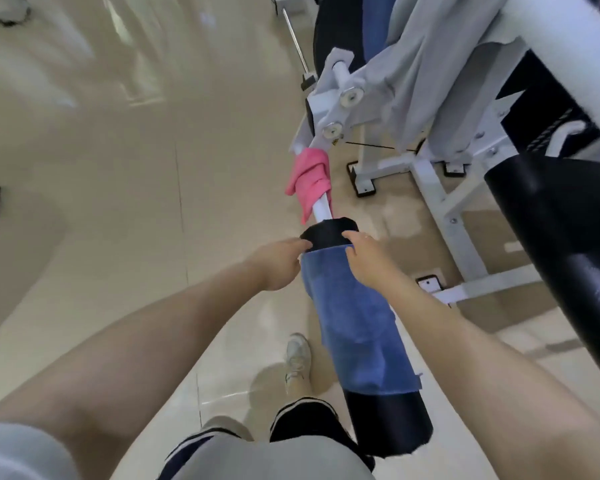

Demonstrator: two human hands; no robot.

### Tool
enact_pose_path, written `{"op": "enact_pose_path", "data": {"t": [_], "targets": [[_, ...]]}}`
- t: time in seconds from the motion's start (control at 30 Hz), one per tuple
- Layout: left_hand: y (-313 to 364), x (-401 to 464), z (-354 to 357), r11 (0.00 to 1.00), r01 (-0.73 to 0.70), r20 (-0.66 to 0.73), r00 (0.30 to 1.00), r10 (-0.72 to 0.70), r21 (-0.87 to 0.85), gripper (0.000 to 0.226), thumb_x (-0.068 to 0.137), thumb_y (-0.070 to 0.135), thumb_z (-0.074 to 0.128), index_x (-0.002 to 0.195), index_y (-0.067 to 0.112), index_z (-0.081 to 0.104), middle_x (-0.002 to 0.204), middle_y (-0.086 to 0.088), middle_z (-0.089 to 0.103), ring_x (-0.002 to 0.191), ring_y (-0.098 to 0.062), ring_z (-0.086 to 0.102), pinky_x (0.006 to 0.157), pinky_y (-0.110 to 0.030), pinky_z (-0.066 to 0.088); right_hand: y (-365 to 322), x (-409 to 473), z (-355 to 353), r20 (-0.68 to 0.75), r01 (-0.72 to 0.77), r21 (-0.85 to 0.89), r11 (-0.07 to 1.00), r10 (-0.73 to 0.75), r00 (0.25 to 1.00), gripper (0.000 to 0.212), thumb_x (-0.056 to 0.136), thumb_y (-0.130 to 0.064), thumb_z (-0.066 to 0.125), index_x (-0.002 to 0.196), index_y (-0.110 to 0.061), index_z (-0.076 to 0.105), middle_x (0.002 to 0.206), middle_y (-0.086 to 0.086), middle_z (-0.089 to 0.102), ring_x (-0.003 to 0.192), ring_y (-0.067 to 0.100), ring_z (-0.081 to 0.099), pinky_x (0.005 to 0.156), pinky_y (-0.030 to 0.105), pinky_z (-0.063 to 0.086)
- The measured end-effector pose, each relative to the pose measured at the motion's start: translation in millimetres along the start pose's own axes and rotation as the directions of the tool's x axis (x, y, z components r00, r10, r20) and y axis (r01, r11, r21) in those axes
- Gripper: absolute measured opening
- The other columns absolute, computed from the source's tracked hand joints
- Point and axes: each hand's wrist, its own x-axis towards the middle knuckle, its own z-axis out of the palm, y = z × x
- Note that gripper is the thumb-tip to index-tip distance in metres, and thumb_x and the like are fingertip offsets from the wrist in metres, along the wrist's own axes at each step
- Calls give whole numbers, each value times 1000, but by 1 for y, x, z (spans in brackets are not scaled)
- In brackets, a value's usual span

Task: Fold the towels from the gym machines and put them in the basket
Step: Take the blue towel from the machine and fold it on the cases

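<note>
1. Both bare arms stretch forward and down, elbows just slightly bent, forearms angling in toward each other.
2. Left hand (278, 263) has its fingers curled in, pinched shut on the blue towel (355, 323) at its top left corner.
3. Right hand (369, 261) mirrors it, knuckles up, fingers closed on the top right corner.

**Towels along the machine's padded roller and bar**

1 towel (354, 317) wraps the roller pad (388, 424) before me. My left hand (278, 263) and right hand (368, 261) flank its far edge. Beyond, another towel (309, 180) wraps the bar (321, 207); a third (420, 64) drapes the frame (430, 188), right.
</note>
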Motion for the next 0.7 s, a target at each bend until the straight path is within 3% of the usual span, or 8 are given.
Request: {"op": "enact_pose_path", "data": {"t": [0.13, 0.27, 0.37, 0.5, 0.6, 0.7], "targets": [[-11, 62, -6, 990, -121, 123, 986, 111, 72, 53, 95, 6, 31, 147, 14, 21, 157, 1, 13, 140, -20, 25, 107, -25, 23, 10, 40, 22, 44, -5, -115, 993, 10, 999, 47, 97, -8, 32, 144, -10, 27, 152, 8, 27, 136, 26, 31, 110, 38, 31], [-27, 112, 4, 965, -211, 205, 962, 178, 157, 60, 91, 8, 36, 147, 16, 17, 158, 2, 6, 139, -22, 27, 108, -33, 31, 26, 60, 43, 42, -38, -348, 937, 56, 998, 50, 98, -18, 38, 145, -12, 22, 151, 8, 27, 137, 26, 26, 112, 35, 26], [-35, 134, 9, 927, -304, 240, 938, 250, 220, 61, 90, 6, 37, 147, 16, 17, 158, 2, 6, 141, -20, 23, 110, -33, 29, 35, 62, 58, -37, -121, -474, 872, 118, 992, 50, 93, -18, 46, 140, -14, 27, 136, 8, 42, 128, 27, 35, 109, 33, 23], [-40, 151, 22, 778, -460, 446, 856, 261, 429, 65, 92, 10, 37, 148, 16, 5, 158, -2, -5, 145, -22, 0, 118, -35, 12, 37, 53, 64, -64, -165, -509, 845, 154, 986, 22, 91, -12, 42, 112, -12, 46, 106, 6, 61, 110, 28, 43, 106, 33, 23], [-39, 154, 25, 748, -475, 508, 834, 215, 463, 67, 93, 14, 38, 148, 17, 1, 157, -3, -11, 145, -25, -5, 118, -35, 12, 32, 39, 59, -24, -137, -391, 910, 139, 990, 9, 91, -17, 42, 92, -14, 51, 95, 5, 60, 101, 25, 45, 94, 31, 31], [-37, 153, 11, 708, -515, 554, 806, 208, 483, 69, 90, 20, 44, 148, 18, 7, 157, -3, -8, 145, -24, 1, 117, -35, 15, 20, 18, 48, 12, -197, -99, 975, 199, 980, 30, 90, -20, 45, 64, -24, 30, 71, -5, 42, 76, 20, 43, 65, 34, 34]]}}
